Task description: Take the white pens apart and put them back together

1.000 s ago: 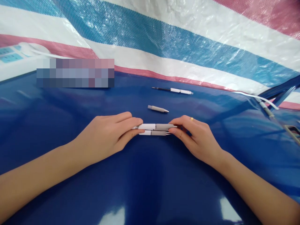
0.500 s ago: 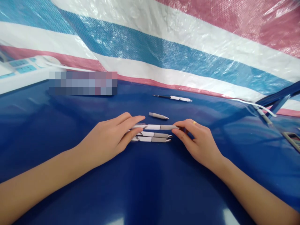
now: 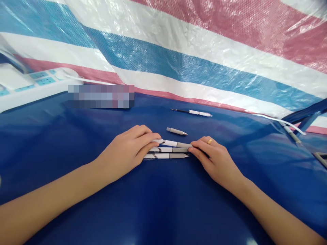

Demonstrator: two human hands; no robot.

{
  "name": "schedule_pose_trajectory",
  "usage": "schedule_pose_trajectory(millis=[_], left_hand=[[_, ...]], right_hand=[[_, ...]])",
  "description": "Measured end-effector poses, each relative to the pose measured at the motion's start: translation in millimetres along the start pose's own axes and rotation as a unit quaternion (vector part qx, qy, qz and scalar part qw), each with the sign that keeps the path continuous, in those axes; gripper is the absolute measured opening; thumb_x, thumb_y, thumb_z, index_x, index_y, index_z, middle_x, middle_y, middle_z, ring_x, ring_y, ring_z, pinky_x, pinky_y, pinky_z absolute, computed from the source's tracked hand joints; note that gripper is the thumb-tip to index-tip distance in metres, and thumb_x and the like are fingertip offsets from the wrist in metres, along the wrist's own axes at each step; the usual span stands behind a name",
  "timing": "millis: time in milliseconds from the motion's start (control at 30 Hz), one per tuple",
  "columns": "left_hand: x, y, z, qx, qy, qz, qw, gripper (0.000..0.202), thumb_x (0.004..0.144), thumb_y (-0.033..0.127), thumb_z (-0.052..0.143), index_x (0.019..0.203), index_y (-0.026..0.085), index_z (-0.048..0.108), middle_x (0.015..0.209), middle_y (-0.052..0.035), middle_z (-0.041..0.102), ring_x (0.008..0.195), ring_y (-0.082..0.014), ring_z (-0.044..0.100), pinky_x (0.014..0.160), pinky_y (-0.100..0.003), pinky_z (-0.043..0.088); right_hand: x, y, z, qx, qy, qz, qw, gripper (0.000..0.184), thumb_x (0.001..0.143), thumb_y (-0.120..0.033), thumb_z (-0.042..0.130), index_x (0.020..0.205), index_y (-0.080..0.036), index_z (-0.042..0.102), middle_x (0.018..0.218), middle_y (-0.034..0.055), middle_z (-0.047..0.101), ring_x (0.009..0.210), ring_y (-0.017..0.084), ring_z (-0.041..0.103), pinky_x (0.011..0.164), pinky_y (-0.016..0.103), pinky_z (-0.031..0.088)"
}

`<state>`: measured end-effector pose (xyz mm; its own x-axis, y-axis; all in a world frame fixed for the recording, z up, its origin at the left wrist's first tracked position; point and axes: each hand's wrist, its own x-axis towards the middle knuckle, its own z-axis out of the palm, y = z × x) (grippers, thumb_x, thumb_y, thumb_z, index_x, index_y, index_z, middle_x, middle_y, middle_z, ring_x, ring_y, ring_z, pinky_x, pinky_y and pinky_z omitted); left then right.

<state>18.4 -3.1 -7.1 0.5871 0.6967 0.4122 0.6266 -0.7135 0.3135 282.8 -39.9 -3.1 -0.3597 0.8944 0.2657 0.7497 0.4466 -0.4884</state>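
The curled fingers of the left hand (image 3: 125, 153) are laid over the white rear ends of a row of pens, and the fingers of the right hand (image 3: 217, 158) are brought in against the grey front ends from the other side. A gold ring (image 3: 209, 141) is worn on a finger of the right hand. Whether either hand is actually pinching a pen cannot be told, as the fingertips are partly hidden where they meet the barrels. Three assembled pens are held side by side between the hands, lying flat and nearly parallel: the upper pen (image 3: 172, 143), tilted slightly, the middle pen (image 3: 168, 149) and the lower pen (image 3: 166, 156). Each has a white barrel, a grey grip and a slim metal tip pointing to the person's right. Small dark marks are seen on the barrels, but no brand or writing can be read. Just beyond the row, a loose grey grip section (image 3: 176, 131) is lying alone, and farther off a white pen barrel with a dark refill (image 3: 191, 112) is placed near the far edge. All are set on a glossy blue tabletop (image 3: 76, 207), behind which a striped woven tarpaulin (image 3: 178, 58) is hung. A power strip (image 3: 43, 81) is seen at the far left, beside a pixelated patch (image 3: 100, 96) that cannot be made out.
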Motion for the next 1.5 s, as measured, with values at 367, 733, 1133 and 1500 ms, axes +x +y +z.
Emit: schedule_pose_trajectory(millis=[367,733,1133,1500], left_hand=[[-1.8,-0.4,1.9,0.013,-0.034,-0.029,0.999,0.031,0.099,0.037,0.044,0.118,0.019,0.061,0.104,-0.0034,0.059,0.091,-0.0175,0.057,0.082,-0.031,0.044],[-2.7,3.8,-2.1,0.012,-0.093,0.03,0.995,0.038,0.089,0.04,0.059,0.121,0.02,0.059,0.109,-0.0051,0.057,0.1,-0.0209,0.053,0.089,-0.035,0.043],[-3.1,1.2,1.8,0.005,-0.097,0.026,0.995,0.041,0.091,0.039,0.059,0.127,0.02,0.054,0.111,-0.0047,0.057,0.101,-0.0207,0.052,0.088,-0.034,0.042],[-3.3,2.6,-2.4,-0.022,-0.108,0.023,0.994,0.045,0.092,0.047,0.054,0.129,0.021,0.054,0.116,-0.0079,0.057,0.108,-0.0234,0.051,0.093,-0.038,0.043]], right_hand=[[0.4,-0.6,1.2,-0.002,-0.02,0.037,0.999,0.018,0.096,-0.027,0.051,0.109,-0.021,0.062,0.1,0.0031,0.063,0.096,0.018,0.056,0.087,0.033,0.046],[-3.5,-3.3,-0.6,-0.013,-0.067,0.002,0.998,0.032,0.089,-0.034,0.062,0.119,-0.024,0.058,0.109,0.0044,0.061,0.101,0.022,0.054,0.091,0.038,0.047],[-5.5,-3.1,2.1,-0.03,-0.074,-0.029,0.996,0.033,0.092,-0.035,0.059,0.122,-0.024,0.057,0.111,0.0063,0.059,0.101,0.022,0.054,0.09,0.037,0.049],[34.9,37.5,-26.3,-0.195,0.046,-0.046,0.979,0.031,0.093,-0.023,0.048,0.122,-0.015,0.058,0.118,0.0141,0.059,0.108,0.028,0.055,0.097,0.046,0.046]])
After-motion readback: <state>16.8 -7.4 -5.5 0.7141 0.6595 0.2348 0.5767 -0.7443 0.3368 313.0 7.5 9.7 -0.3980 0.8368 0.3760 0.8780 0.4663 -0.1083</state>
